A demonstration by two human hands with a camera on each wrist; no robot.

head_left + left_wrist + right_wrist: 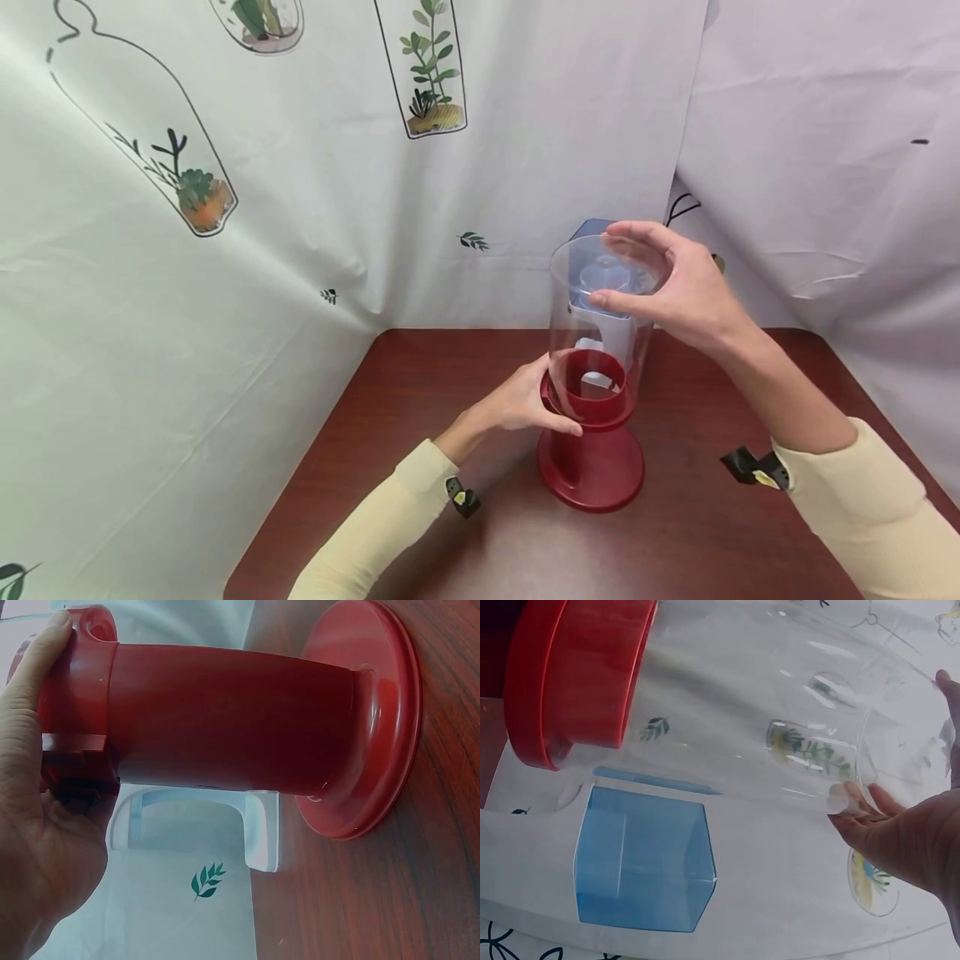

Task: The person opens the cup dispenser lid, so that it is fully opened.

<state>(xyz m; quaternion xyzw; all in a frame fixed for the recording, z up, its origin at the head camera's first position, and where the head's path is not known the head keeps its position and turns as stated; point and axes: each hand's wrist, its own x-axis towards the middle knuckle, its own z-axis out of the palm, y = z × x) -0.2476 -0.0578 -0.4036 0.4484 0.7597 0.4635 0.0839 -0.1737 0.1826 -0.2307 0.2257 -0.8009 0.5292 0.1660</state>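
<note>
A red stand (600, 467) with a round foot and a raised collar stands upright on the table. A clear plastic cylinder (564, 333) rises from it, its lower end around the red collar (592, 675). My left hand (525, 398) grips the stand just under the collar, thumb toward the front; in the left wrist view the hand (45, 817) wraps the top of the red column (225, 716). At the cylinder's open top, my right hand (686, 287) holds the rim between thumb and fingers, also seen with the right hand (911, 840) in the right wrist view.
Directly behind the cylinder stands a white appliance (532, 847) with a translucent blue container (641, 862) on top. The brown wooden table (450, 533) meets a white curtain (300, 167) with plant prints. Small black devices sit at both sleeve cuffs.
</note>
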